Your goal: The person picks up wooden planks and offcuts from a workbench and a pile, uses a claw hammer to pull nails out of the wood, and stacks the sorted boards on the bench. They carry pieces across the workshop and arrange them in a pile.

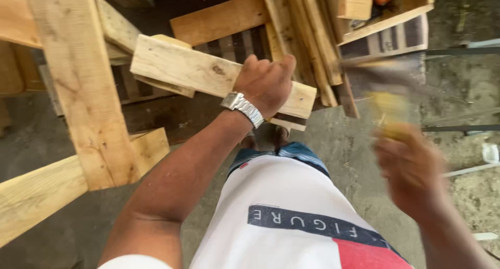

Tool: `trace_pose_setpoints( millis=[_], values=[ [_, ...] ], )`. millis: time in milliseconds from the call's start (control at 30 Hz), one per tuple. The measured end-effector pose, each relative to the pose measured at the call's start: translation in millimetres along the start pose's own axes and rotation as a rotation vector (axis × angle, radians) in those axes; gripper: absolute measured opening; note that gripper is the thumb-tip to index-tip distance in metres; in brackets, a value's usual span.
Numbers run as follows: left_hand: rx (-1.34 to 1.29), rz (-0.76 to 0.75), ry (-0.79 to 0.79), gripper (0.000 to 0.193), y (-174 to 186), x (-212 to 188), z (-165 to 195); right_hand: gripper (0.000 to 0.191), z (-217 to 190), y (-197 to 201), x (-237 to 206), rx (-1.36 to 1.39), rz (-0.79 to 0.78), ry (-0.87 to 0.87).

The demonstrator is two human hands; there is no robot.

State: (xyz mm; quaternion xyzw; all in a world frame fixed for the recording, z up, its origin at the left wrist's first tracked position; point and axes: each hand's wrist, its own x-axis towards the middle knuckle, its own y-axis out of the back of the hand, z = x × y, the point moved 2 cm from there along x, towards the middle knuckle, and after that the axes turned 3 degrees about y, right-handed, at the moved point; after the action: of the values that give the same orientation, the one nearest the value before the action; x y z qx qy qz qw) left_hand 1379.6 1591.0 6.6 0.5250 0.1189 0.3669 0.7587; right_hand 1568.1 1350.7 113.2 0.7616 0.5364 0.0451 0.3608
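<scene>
A short pale wooden board [208, 73] lies tilted across the middle of the view, resting over darker slatted pallet wood, its right end near a bundle of thin upright slats [307, 45]. The left hand [265, 84] is closed around the board's right part, fingers curled over the top edge, a silver metal watch [242, 107] on the wrist. The right hand [411, 167] is blurred by motion at the right side; it appears wrapped around a yellowish handle [388, 115] of a tool whose dark head smears across above it, though the blur leaves the grip and the kind of tool hard to tell. To the left, a long wide plank [86, 86] leans over another pale plank [36, 193] that runs toward the lower left corner. At the top right sits a wooden crate [396, 19] with something orange inside. Beneath everything is a grey concrete floor [354, 154], rough and stained, and the person's white shirt fills the bottom of the view.
</scene>
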Motion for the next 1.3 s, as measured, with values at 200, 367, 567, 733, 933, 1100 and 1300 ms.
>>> trace_pose_setpoints(
  millis=[200, 367, 567, 733, 933, 1100, 1300],
  values=[
    [0.000, -0.139, 0.027, 0.014, -5, 0, 1, 0.026, 21, -25, 9, -0.535, -0.053, 0.268],
    [0.046, 0.038, -0.029, 0.022, -6, -5, -5, 0.026, 16, -14, 0, 0.170, 0.080, 0.205],
    [0.013, -0.080, -0.003, 0.016, -7, -6, -4, 0.019, 18, -24, 12, -0.564, -0.119, 0.240],
    [0.067, 0.082, -0.099, 0.016, 3, -1, -1, 0.018, 3, -18, 5, -0.058, -0.068, 0.327],
    [0.022, 0.034, -0.065, 0.012, -2, -1, -2, 0.023, -1, -19, 31, -0.527, -0.242, -0.006],
    [-0.033, -0.020, -0.051, 0.019, -4, 1, 4, 0.028, 11, -20, 35, -0.587, -0.329, -0.068],
    [-0.170, -0.242, 0.076, 0.025, 25, 4, 10, 0.023, 104, 11, 41, -0.291, -0.071, -0.200]
  ],
)
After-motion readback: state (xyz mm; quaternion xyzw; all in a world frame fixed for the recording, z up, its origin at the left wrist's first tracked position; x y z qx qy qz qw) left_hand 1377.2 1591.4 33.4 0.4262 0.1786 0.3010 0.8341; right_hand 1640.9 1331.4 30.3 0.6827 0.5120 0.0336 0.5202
